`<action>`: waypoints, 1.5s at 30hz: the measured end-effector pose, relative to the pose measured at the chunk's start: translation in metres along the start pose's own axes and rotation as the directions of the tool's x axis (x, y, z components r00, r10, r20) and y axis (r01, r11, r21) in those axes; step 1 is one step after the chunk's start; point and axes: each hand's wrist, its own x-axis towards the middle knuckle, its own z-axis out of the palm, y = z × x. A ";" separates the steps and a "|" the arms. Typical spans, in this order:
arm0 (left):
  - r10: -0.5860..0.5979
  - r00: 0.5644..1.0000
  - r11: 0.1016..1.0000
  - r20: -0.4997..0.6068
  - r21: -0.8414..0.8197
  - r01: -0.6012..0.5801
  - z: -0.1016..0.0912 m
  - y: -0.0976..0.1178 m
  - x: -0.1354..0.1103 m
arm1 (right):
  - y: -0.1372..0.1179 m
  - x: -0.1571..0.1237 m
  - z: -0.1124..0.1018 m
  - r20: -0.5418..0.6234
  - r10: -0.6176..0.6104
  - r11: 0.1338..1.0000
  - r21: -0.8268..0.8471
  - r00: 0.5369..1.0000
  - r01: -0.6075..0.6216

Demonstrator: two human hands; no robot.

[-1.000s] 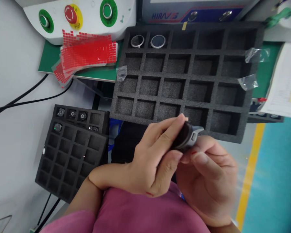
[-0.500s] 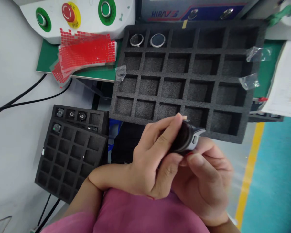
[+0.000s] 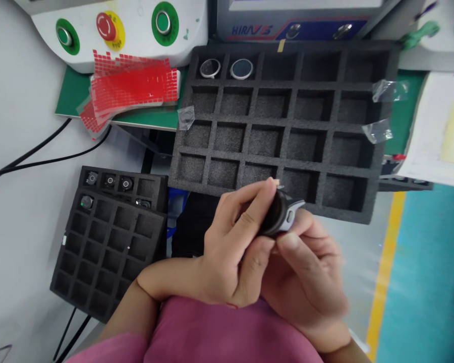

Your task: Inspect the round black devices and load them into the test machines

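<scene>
Honestly, looks a bit dicey: watch body (image 3: 278, 218) pinched only at its edges between left hand (image 3: 230, 252) and right hand (image 3: 306, 282), just in front of the big foam tray (image 3: 287, 118). Could slip off fingertips and drop past the worktop, or pick up smudges on the glass.
</scene>
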 end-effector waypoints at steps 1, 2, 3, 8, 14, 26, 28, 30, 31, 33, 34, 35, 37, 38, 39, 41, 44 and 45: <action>0.005 1.000 1.000 0.001 0.001 -0.005 -0.002 -0.001 0.000 | 0.001 0.001 0.000 0.000 0.020 0.999 0.025 1.000 -0.020; 0.017 1.000 1.000 0.008 0.003 -0.017 -0.003 -0.001 0.001 | 0.002 0.002 0.000 -0.003 0.035 0.998 0.051 0.999 -0.035; 0.037 0.999 0.999 0.023 0.006 -0.037 -0.005 -0.002 0.001 | 0.003 0.002 0.001 -0.006 0.045 0.996 0.074 0.999 -0.045; 0.074 0.996 0.997 0.058 0.004 -0.074 -0.011 -0.005 0.004 | 0.007 0.009 0.006 0.003 0.032 0.988 0.150 0.999 -0.033; -0.125 0.986 0.947 0.110 -0.283 0.152 -0.016 -0.001 0.013 | 0.000 0.017 -0.001 0.043 -0.069 0.997 0.022 0.997 0.068; -0.375 0.876 0.854 0.303 -0.253 0.454 -0.018 0.011 0.018 | -0.005 0.010 -0.018 0.132 -0.176 0.935 -0.288 0.975 0.208; -0.337 0.891 0.896 0.304 -0.188 0.403 -0.018 0.014 0.019 | -0.004 0.009 -0.016 0.127 -0.221 0.926 -0.284 0.967 0.249; -0.267 0.916 0.930 0.299 -0.170 0.326 -0.018 0.015 0.021 | -0.004 0.009 -0.014 0.115 -0.246 0.928 -0.257 0.962 0.268; -0.238 0.925 0.941 0.296 -0.165 0.295 -0.018 0.015 0.021 | -0.004 0.009 -0.013 0.112 -0.249 0.932 -0.241 0.962 0.269; -0.202 0.935 0.955 0.290 -0.154 0.254 -0.017 0.014 0.021 | -0.003 0.009 -0.010 0.106 -0.228 0.944 -0.221 0.968 0.247; -0.186 0.942 0.961 0.280 -0.145 0.233 -0.017 0.013 0.020 | -0.003 0.008 -0.009 0.102 -0.222 0.947 -0.216 0.970 0.239; -0.166 0.950 0.970 0.264 -0.132 0.206 -0.016 0.012 0.019 | -0.002 0.008 -0.008 0.102 -0.227 0.946 -0.212 0.969 0.244; -0.123 0.966 0.985 0.227 -0.089 0.146 -0.016 0.011 0.017 | 0.002 0.008 -0.007 0.111 -0.254 0.943 -0.194 0.961 0.272; -0.099 0.973 0.992 0.211 -0.060 0.114 -0.016 0.010 0.016 | 0.004 0.009 -0.007 0.117 -0.280 0.938 -0.178 0.953 0.297; -0.079 0.976 0.996 0.203 -0.031 0.087 -0.016 0.010 0.015 | 0.005 0.009 -0.007 0.126 -0.308 0.932 -0.161 0.943 0.325; -0.051 0.976 0.999 0.211 0.020 0.048 -0.016 0.009 0.015 | 0.008 0.011 -0.007 0.145 -0.344 0.922 -0.133 0.928 0.363; 0.012 0.975 0.998 0.221 0.051 -0.024 -0.015 0.008 0.017 | 0.008 0.014 -0.007 0.150 -0.373 0.913 -0.117 0.916 0.391; 0.033 0.977 0.997 0.211 0.063 -0.047 -0.014 0.007 0.017 | 0.008 0.015 -0.006 0.143 -0.378 0.912 -0.116 0.915 0.394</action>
